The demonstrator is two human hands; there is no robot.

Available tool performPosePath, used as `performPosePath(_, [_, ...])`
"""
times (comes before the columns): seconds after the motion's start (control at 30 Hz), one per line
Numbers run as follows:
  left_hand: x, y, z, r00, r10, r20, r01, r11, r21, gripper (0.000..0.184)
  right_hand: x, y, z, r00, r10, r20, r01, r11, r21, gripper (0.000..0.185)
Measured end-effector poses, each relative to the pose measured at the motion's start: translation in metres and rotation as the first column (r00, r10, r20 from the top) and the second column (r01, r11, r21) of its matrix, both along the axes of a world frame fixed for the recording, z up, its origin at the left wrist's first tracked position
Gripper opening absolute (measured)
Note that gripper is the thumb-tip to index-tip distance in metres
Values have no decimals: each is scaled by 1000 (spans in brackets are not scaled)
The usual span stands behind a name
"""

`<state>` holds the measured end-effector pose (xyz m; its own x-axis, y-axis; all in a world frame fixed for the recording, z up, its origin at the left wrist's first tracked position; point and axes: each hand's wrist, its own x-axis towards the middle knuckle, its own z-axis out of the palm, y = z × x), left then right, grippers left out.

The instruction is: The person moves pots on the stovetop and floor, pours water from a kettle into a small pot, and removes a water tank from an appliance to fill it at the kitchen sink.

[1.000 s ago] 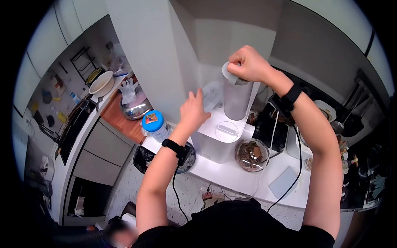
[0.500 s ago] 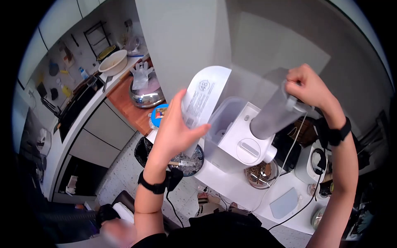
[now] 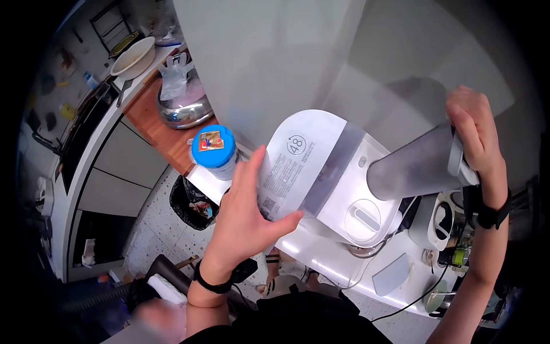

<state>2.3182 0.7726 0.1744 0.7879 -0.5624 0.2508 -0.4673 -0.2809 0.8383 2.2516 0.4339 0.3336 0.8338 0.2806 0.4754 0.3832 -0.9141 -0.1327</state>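
Note:
My left hand (image 3: 246, 215) grips the near edge of a white lid (image 3: 286, 163) with a round "48" mark and small print, its thumb and fingers apart on either side. The lid lies over the translucent bin (image 3: 335, 166) on the left part of a white countertop appliance (image 3: 338, 212), which carries a round dial (image 3: 363, 222). My right hand (image 3: 475, 132) is closed around the top end of a grey see-through cylinder (image 3: 409, 166). The cylinder leans to the right, its lower end at the appliance's top. My palm hides part of the cylinder's top fitting.
A blue-lidded jar (image 3: 215, 152) stands left of the appliance, above a black-lined bin (image 3: 192, 203). Behind it are a steel pot (image 3: 186, 109) and a cream basin (image 3: 134, 57). A grey flat panel (image 3: 392, 274), cables and a white device (image 3: 432, 221) lie right. A person (image 3: 160, 318) is lower left.
The white lid has come down from a raised, tilted position onto the bin. My right hand has moved right, and the cylinder leans further over. The view has shifted, showing the blue-lidded jar fully.

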Motion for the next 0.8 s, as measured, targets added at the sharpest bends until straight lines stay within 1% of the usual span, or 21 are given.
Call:
performPosePath(0.07, [0, -5, 0, 1000, -19, 2, 19, 999, 28, 100, 5, 6, 5, 995, 34, -92, -36, 999, -25, 33])
performPosePath(0.1, [1, -8, -2, 1000, -17, 22, 16, 1000, 23, 100, 4, 5, 8, 996, 12, -94, -15, 999, -31, 33])
performPosePath(0.17, [-1, -12, -5, 999, -39, 36, 39, 999, 5, 100, -3, 2, 15, 988, 107, -110, -114, 991, -65, 33])
performPosePath(0.2, [-2, -14, -5, 998, -49, 29, 49, 999, -3, 100, -8, 4, 21, 988, 106, -111, -117, 989, -93, 31])
performPosePath(0.23, [-4, -14, -5, 998, -56, 22, 56, 998, -9, 100, -14, 7, 25, 990, 90, -113, -102, 989, -104, 31])
performPosePath(0.3, [-8, -16, -5, 996, -79, 33, 80, 996, -30, 100, -24, 15, 29, 996, 49, -77, -66, 970, -233, 30])
performPosePath(0.33, [-10, -16, -3, 996, -83, 19, 83, 996, -24, 100, -27, 17, 26, 999, -11, -41, 2, 977, -212, 29])
performPosePath(0.37, [-12, -16, 0, 996, -85, 5, 85, 996, -16, 99, -30, 20, 24, 999, -16, -36, 8, 976, -216, 29])
performPosePath(0.43, [-14, -17, 1, 995, -94, 33, 94, 996, -5, 99, -35, 23, 22, 983, -181, -13, 178, 976, -128, 29])
performPosePath(0.5, [-16, -18, 1, 993, -101, 61, 100, 995, 7, 99, -35, 20, 24, 986, -169, -7, 168, 980, -104, 27])
performPosePath(0.57, [-18, -18, 4, 993, -109, 47, 108, 994, 23, 100, -33, 9, 30, 990, -86, -109, 85, 996, -16, 25])
performPosePath(0.6, [-20, -18, 6, 992, -111, 55, 110, 994, 20, 100, -34, 6, 35, 983, -94, -157, 97, 995, 7, 23])
performPosePath(0.63, [-22, -18, 6, 992, -113, 60, 112, 994, 14, 100, -35, 6, 36, 984, -96, -151, 98, 995, 4, 23])
performPosePath(0.7, [-25, -17, 8, 992, -111, 65, 111, 994, 3, 101, -32, 7, 34, 990, 65, -126, -72, 996, -48, 22])
performPosePath(0.8, [-28, -13, 6, 993, -106, 59, 106, 994, 7, 101, -38, 18, 28, 990, 62, -127, -70, 996, -59, 22])
